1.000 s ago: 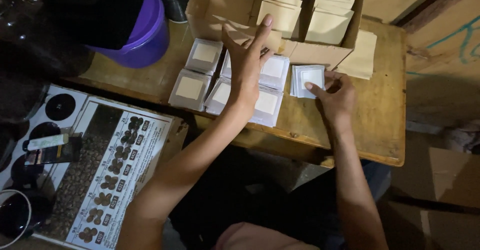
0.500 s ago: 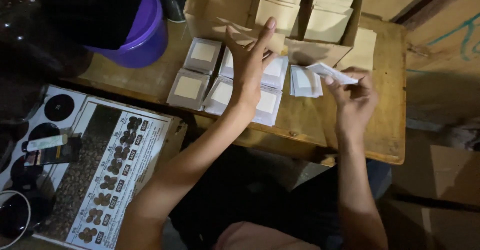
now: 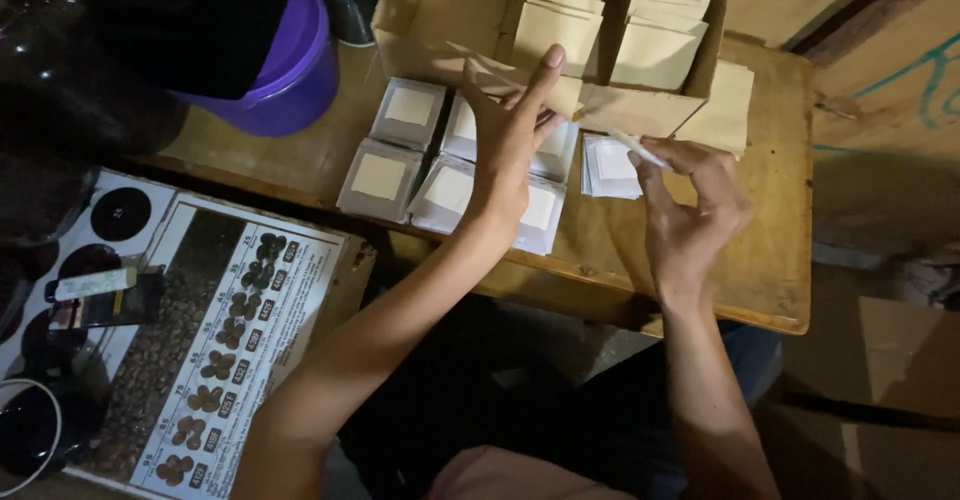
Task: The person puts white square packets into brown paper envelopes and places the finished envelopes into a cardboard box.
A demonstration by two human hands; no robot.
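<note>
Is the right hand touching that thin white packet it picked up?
Touching. The head view shows the right hand pinching the thin white packet between thumb and fingertips, lifted above the small white stack.

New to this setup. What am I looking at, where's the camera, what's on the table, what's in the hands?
There is no robot here: one person works with two bare hands. The single camera sits on their head and looks down, so the arms enter from the bottom of the picture.

A wooden table carries a cardboard box filled with upright tan envelopes. In front of it lie rows of flat square packets, white or grey with a pale centre, and a small white stack. A purple tub stands at the table's far left. Lower left lies a printed chart.

The left hand hovers open over the packets, fingers spread, holding nothing. The right hand pinches one thin white packet above the stack.
</note>
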